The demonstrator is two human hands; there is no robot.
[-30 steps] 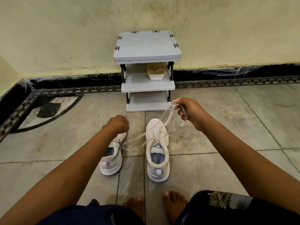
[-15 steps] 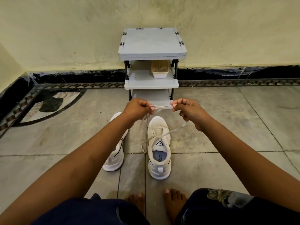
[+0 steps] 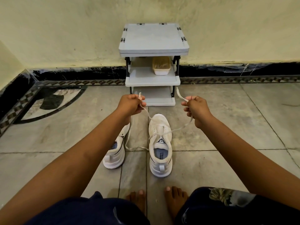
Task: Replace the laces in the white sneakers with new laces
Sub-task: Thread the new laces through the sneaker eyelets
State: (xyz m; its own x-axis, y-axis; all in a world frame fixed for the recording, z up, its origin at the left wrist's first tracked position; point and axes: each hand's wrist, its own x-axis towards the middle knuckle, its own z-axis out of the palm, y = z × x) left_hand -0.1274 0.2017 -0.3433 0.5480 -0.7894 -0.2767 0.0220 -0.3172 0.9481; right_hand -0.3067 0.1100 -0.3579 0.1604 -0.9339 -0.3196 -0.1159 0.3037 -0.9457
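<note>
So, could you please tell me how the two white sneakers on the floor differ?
The right sneaker stands upright; the left sneaker leans onto its side. A lace runs from the right sneaker's eyelets to the left hand and right hand; the left sneaker's front is hidden behind the left forearm. Both are white with heels toward the person.

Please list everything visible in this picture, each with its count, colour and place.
white low-top sneakers: two, white, side by side on the floor.
white flat lace: one, white, threaded through the right sneaker, an end in each hand.
loose white strand: one, white, on the floor between the sneakers; which lace it belongs to is unclear.
grey plastic three-shelf rack: one, grey, against the yellowish wall.
white tub with beige top: one, on the rack's middle shelf.
grey stone tiled floor: one, grey.
left hand: one, pinches a lace end.
right hand: one, pinches the other end.
bare feet: two, bottom edge.
</note>
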